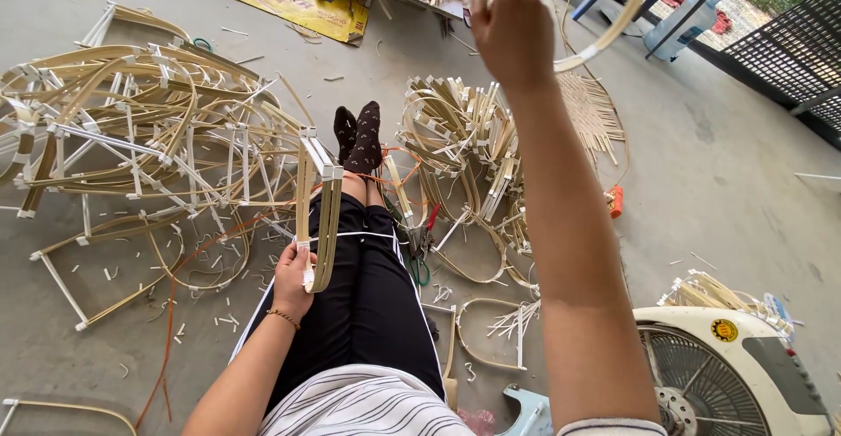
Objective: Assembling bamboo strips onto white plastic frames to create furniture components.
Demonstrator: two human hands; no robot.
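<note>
At twelve o'clock, the right hand [512, 24] is closed around a long bamboo strip [604, 37], raised high. At seven o'clock the left hand [293, 278] grips a bent bamboo frame [320, 217] over the lap. Such tensioned strips could spring loose if either grip slackens.

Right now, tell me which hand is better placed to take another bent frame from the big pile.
Left. The left hand rests low beside the big pile, though it holds a frame. The right hand is raised high, gripping a strip.

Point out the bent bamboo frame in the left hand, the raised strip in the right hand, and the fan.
bamboo frame [326, 226], head view, its taped strips.
raised strip [613, 28], head view, its curved middle.
fan [701, 375], head view, its grille.
</note>
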